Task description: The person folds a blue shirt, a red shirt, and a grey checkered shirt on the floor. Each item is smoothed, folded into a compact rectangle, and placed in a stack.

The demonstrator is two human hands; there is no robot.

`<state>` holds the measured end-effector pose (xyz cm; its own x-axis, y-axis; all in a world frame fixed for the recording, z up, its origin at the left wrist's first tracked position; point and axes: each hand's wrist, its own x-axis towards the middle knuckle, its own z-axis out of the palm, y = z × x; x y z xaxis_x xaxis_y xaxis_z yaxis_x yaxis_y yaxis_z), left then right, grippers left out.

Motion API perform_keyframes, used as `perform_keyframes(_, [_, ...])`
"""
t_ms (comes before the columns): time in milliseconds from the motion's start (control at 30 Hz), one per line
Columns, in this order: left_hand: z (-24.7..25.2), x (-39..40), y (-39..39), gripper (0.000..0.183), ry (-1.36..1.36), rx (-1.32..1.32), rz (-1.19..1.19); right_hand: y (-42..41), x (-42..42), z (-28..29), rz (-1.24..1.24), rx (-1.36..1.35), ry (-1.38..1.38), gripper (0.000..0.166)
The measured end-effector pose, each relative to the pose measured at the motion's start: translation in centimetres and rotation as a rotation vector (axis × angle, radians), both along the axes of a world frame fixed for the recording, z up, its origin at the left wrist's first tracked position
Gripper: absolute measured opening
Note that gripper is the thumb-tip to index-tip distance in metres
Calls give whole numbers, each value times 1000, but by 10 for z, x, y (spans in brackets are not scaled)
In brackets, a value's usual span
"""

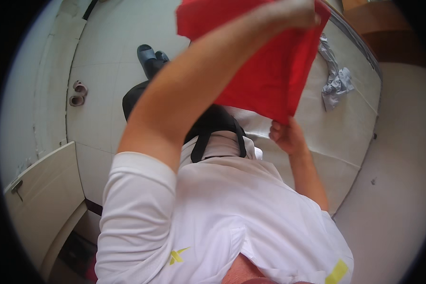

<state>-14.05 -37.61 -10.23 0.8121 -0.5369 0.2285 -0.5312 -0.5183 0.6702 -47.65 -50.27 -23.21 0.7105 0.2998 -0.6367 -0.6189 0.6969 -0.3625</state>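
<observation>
A red cloth [266, 74], perhaps a garment, hangs stretched out before me over my lap and the pale surface beside it. My left hand [305, 14], blurred at the top of the picture, grips the cloth near its upper right corner. That arm crosses in front of the cloth and hides part of it. Below, my right hand [289, 136] pinches the cloth's lower corner between thumb and bent fingers. The cloth's top edge runs out of the picture.
A crumpled grey cloth [335, 85] lies on the pale bed-like surface [326, 131] to the right. A brown wooden panel [394, 42] stands beyond. On the left are a pair of pinkish slippers [78, 94] and a cream cabinet panel [48, 181] with a handle. Dark slides [146, 53] are on my feet.
</observation>
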Motion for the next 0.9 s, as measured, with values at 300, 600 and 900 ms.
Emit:
perform_keyframes(300, [-168,-165,126,45,359,152,-11,4,-18,-114,173,-383,451,41])
perform_keyframes(600, [-204,-181,192,44,405,444,328,-12,10,-122,319,-1104,106,41])
perform_keyframes(900, [-218,-179,169,36,565,455,265,10,25,-133,212,-835,135,23])
